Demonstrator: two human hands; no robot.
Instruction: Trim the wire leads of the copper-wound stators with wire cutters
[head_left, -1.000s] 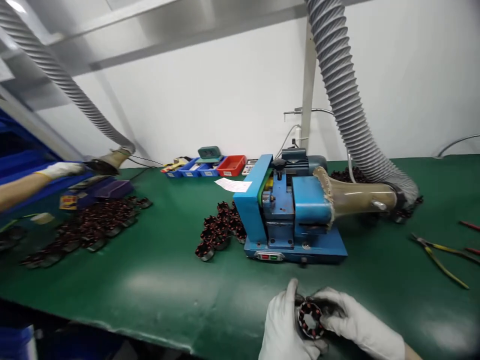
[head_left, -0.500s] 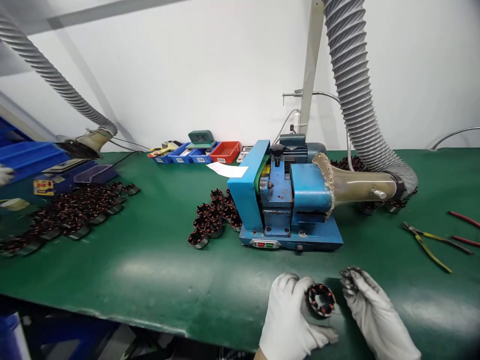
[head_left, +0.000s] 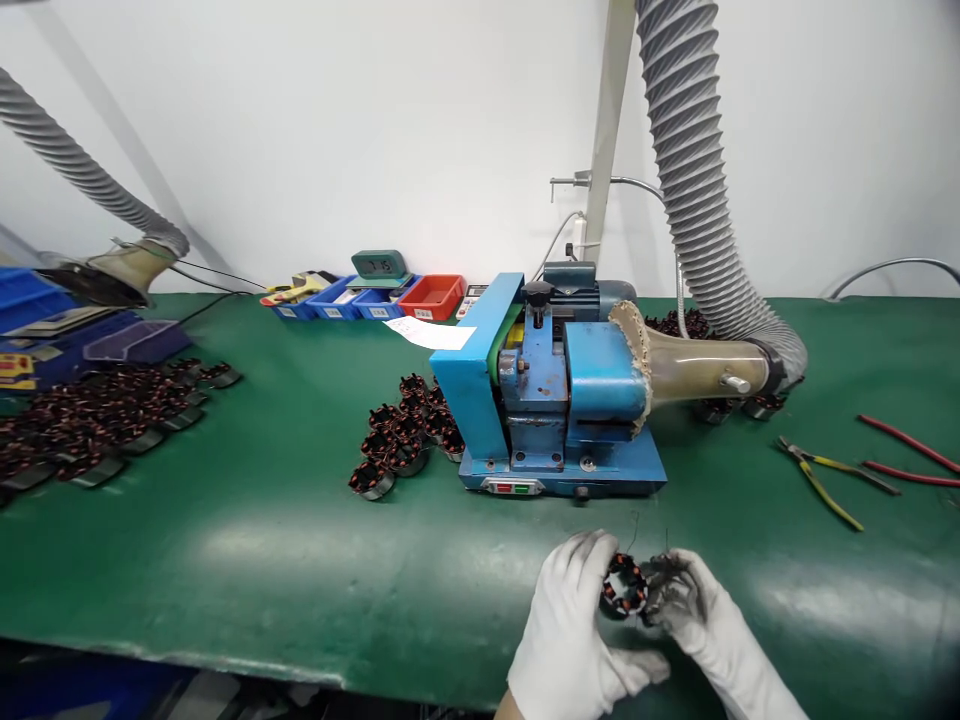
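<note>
Wound ring (head_left: 624, 587): lower right of frame, between left hand (head_left: 566, 630) and right hand (head_left: 694, 615), left nearer, bore axis toward the camera | left: grasping its left side | right: fingers bunched at its right edge, grip cannot be told | coppery coils, dark toothed rim; white fabric gloves (head_left: 559, 655), right one blackened; glossy green worktop (head_left: 300, 590)

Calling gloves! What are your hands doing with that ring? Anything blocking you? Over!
Left hand holding copper-wound ring. Right hand at its edge. Blue machine beyond, clear of both hands.
</note>
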